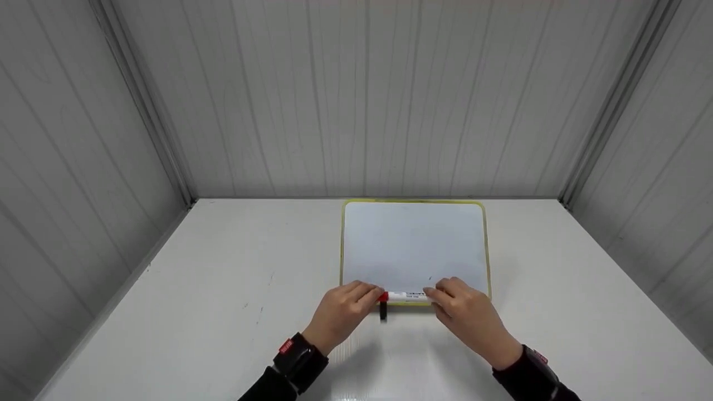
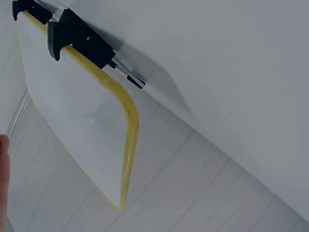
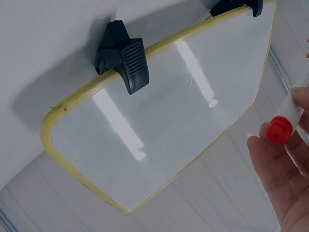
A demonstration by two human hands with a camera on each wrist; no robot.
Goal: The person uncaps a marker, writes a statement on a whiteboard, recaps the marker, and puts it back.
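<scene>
A white marker (image 1: 405, 297) with a red end lies crosswise, its long axis left to right, over the near edge of a yellow-framed whiteboard (image 1: 415, 245) on the white worktop (image 1: 223, 289). The left hand (image 1: 341, 313) pinches its red end, apparently at the cap, while the right hand (image 1: 465, 312) grips the barrel, both wrists angled inward. Beyond stand grey panelled walls (image 1: 356, 94).

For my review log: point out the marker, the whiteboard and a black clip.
marker (image 1: 409, 297), head view, on its white barrel between the two hands.
whiteboard (image 1: 415, 242), head view, on its bare white face.
clip (image 3: 126, 60), right wrist view, on its ribbed black jaw over the yellow rim.
</scene>
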